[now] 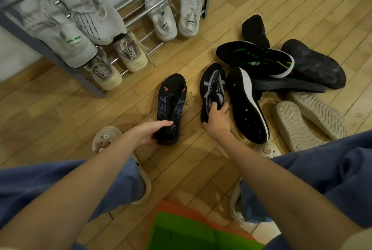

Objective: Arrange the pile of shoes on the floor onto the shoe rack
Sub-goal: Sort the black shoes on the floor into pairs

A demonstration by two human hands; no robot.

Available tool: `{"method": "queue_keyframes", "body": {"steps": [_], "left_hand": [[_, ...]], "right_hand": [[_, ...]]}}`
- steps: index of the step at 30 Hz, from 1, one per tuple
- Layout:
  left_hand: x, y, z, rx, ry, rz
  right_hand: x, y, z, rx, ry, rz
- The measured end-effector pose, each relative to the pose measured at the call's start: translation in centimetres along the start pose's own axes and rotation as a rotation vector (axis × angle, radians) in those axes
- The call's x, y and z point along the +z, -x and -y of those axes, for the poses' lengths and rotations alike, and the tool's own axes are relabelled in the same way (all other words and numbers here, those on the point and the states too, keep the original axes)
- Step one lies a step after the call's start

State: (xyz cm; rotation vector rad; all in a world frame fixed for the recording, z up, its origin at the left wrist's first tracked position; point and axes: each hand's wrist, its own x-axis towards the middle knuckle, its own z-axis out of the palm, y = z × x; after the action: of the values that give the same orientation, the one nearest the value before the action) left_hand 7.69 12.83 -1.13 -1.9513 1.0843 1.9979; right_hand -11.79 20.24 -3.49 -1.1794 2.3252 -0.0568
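The left hand (pixel 150 133) grips the heel of a black shoe (pixel 172 107) on the floor. The right hand (pixel 217 119) grips a black-and-grey shoe (pixel 212 86) beside the pile (pixel 281 72). Farther off, the rack (pixel 66 62) holds pale shoes (pixel 130 52); one reads "CAPRO".

Shoe rack (pixel 50 56) cut off at top, left edges; upper pale sneakers (pixel 60 34) motion-blurred; pile's lower shoes partly buried.
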Motion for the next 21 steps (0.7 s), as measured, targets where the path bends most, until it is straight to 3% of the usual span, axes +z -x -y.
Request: {"method": "queue_keyframes", "body": {"steps": [3, 7, 10, 12, 16, 19, 21], "left_hand": [[0.7, -0.3, -0.3, 0.017, -0.217, -0.077], [2.2, -0.5, -2.2, 0.195, -0.429, -0.294], [4.0, -0.2, -4.1, 0.280, -0.519, -0.503], [5.6, 0.2, -5.2, 0.388, -0.616, -0.548], [9.3, -0.2, -6.5, 0.527, -0.672, -0.332], [11.3, -0.8, -6.2, 0.551, -0.607, -0.106], [11.8, -1.5, -5.9, 0.586, -0.645, -0.039]], "right_hand": [[-0.7, -0.2, -1.0, -0.057, -0.035, -0.104], [-2.1, -0.1, -2.6, -0.123, 0.026, -0.497], [-3.0, -0.2, -3.4, 0.002, 0.023, -0.659], [-3.7, -0.4, -3.9, 0.179, -0.010, -0.585], [-4.4, -1.2, -6.2, 0.498, -0.251, -0.399], [-4.8, -1.1, -7.7, 0.445, -0.396, -0.331], [-5.3, -0.7, -7.8, 0.393, -0.436, -0.336]]}}
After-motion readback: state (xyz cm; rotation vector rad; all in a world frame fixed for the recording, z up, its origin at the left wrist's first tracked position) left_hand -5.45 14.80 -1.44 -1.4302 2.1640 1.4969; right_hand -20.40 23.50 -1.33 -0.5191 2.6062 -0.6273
